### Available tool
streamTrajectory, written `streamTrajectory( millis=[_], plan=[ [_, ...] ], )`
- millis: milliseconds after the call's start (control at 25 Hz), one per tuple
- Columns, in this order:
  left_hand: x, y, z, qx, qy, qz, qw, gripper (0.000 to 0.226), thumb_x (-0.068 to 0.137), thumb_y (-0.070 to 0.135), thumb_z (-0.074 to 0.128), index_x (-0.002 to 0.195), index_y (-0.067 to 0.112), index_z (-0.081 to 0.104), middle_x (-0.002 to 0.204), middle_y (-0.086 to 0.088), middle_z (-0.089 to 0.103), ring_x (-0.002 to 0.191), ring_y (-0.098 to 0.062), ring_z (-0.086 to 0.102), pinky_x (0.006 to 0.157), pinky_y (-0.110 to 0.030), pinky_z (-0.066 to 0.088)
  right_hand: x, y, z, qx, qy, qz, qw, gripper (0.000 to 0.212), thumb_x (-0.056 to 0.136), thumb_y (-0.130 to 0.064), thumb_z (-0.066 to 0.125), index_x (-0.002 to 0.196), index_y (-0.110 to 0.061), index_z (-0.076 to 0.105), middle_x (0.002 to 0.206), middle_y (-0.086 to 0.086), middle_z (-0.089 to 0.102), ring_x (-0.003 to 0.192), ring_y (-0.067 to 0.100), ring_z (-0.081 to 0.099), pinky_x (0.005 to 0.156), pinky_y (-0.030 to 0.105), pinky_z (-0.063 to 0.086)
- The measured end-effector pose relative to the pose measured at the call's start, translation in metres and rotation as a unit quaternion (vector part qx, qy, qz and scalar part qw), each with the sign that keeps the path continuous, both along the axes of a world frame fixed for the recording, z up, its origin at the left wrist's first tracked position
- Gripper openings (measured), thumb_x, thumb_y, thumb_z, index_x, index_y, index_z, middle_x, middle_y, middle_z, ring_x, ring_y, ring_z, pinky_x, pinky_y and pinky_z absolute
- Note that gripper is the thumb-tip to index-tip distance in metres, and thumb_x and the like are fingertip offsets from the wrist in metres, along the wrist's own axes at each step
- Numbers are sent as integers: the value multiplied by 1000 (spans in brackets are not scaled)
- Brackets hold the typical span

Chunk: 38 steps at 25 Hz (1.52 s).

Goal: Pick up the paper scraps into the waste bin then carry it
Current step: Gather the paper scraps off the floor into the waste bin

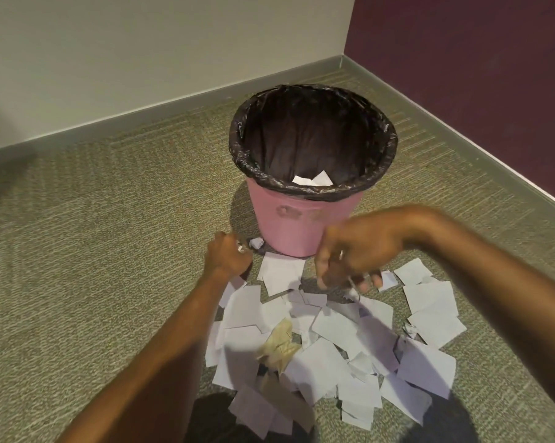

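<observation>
A pink waste bin with a black liner stands on the carpet, with two white scraps inside it. In front of it lie several white paper scraps and a crumpled yellowish piece. My left hand is a fist at the bin's lower left, closed on a small white scrap. A small crumpled scrap lies just beside it. My right hand is blurred and hovers over the far edge of the pile, fingers hanging down and apart with nothing clearly in them.
The bin sits near a room corner: a cream wall behind, a maroon wall to the right, grey skirting along both. Green-beige carpet stretches out to the left.
</observation>
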<state>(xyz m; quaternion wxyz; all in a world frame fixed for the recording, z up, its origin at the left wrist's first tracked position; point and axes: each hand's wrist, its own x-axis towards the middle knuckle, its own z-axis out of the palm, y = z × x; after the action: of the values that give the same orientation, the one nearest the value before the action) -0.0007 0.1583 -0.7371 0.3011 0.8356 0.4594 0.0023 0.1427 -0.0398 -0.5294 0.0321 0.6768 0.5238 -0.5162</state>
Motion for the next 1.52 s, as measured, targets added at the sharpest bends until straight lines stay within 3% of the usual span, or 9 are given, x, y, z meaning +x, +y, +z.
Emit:
streamTrajectory(
  millis=[320, 440, 680, 880, 1000, 1120, 1240, 1360, 1520],
  plan=[
    [23, -25, -21, 10, 162, -196, 967, 123, 60, 81, 60, 153, 23, 5, 162, -5, -7, 148, -30, -13, 114, -64, 7, 37, -10, -178, 15, -272, -44, 961, 59, 97, -22, 45, 153, -22, 25, 158, 18, 21, 134, 40, 40, 101, 46, 42],
    [30, -27, -24, 39, 168, -213, 962, 130, 57, 75, 69, 153, 15, 5, 162, -7, 0, 149, -31, 0, 114, -58, 13, 38, -7, -209, 38, -305, -30, 951, 60, 99, -34, 44, 154, -29, 20, 162, 22, 3, 139, 46, 30, 108, 52, 38],
    [20, -39, -37, 136, 37, -231, 963, 75, 62, 58, 78, 121, 19, 55, 133, -4, 49, 122, -26, 43, 100, -39, 38, 37, -10, -223, 143, -362, -45, 920, 48, 92, -26, 57, 138, -12, 48, 142, 19, 41, 119, 37, 50, 93, 45, 49],
    [19, -53, -41, 94, -9, -248, 964, 40, 76, 33, 77, 109, 14, 64, 119, -5, 58, 116, -25, 49, 94, -33, 40, 38, -24, -216, 169, -306, -71, 934, 20, 92, -18, 55, 102, -4, 64, 105, 14, 62, 93, 32, 63, 76, 40, 53],
    [14, -57, -42, 110, -3, -273, 956, 63, 75, 46, 73, 130, 21, 53, 131, -6, 50, 124, -27, 43, 100, -38, 39, 32, -38, -199, 107, -173, -55, 978, 60, 85, -68, 47, 76, -10, 59, 80, 9, 63, 77, 32, 64, 72, 45, 55],
    [9, -67, -48, 148, 81, -302, 938, 80, 78, 61, 62, 146, 31, 32, 146, -11, 35, 136, -29, 30, 108, -45, 32, 6, -53, -181, -13, -173, 14, 985, 97, 64, -91, 48, 124, -16, 54, 134, 2, 51, 121, 30, 52, 99, 50, 46],
    [15, -75, -46, 166, 111, -303, 932, 76, 80, 56, 64, 144, 29, 33, 147, -12, 34, 135, -30, 31, 107, -47, 33, -35, -70, -187, 6, -234, 65, 970, 98, 78, -65, 65, 147, -6, 29, 160, 9, 18, 135, 39, 36, 103, 55, 40],
    [16, -79, -41, 150, 89, -287, 942, 70, 79, 52, 68, 138, 24, 42, 144, -8, 38, 132, -28, 35, 104, -45, 37, -60, -84, -200, 107, -289, 103, 946, 58, 86, -15, 65, 137, -2, 38, 144, 17, 36, 115, 37, 49, 80, 48, 54],
    [8, -86, -38, 176, 67, -289, 938, 56, 82, 45, 68, 127, 16, 52, 138, -6, 47, 122, -28, 45, 97, -41, 45, -64, -102, -197, 138, -259, 122, 948, 49, 82, 0, 63, 129, -3, 48, 129, 15, 49, 110, 33, 54, 78, 45, 52]
  ],
)
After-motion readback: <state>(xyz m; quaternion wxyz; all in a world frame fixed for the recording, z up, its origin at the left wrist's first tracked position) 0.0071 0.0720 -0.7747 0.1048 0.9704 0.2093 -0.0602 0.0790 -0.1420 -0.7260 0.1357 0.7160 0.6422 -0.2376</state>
